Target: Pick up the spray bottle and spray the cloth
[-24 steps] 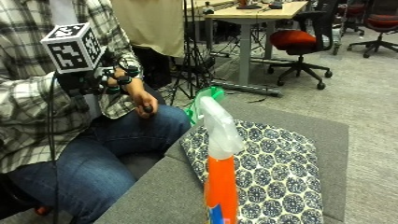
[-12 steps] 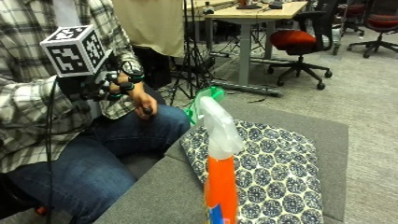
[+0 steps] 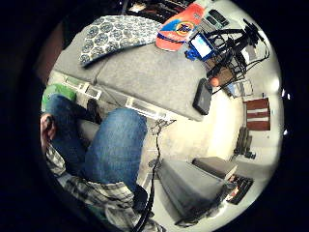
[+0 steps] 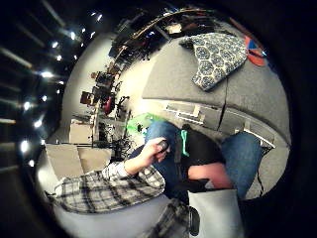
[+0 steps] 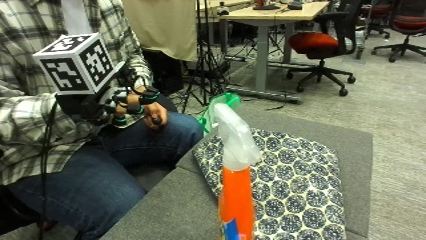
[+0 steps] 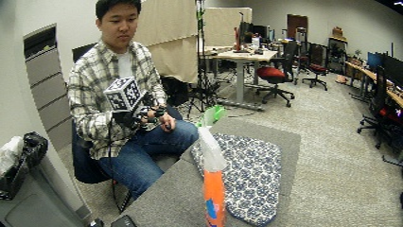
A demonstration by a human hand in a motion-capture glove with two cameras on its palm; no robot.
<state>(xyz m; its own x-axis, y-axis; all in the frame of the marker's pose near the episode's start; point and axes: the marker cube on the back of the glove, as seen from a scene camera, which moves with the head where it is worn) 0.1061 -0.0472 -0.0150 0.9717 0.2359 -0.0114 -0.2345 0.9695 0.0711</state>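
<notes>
Outside view: hand raised, bottle untouched

The gloved right hand hovers above the person's thigh, fingers relaxed and grasping nothing. The orange spray bottle stands upright on the grey desk, just beside the patterned cloth, well apart from the hand.

A grey, felt-covered table is carrying the things, its top split by a seam into two panels. A cloth with a dark blue and white flower print is lying flat across the panel farther from the camera in the outside view. An orange spray bottle with a pale trigger head is standing upright at about 7 o'clock from the cloth, just beside its near edge. A green object is showing past the table's far corner, at about 11 o'clock from the cloth.
</notes>
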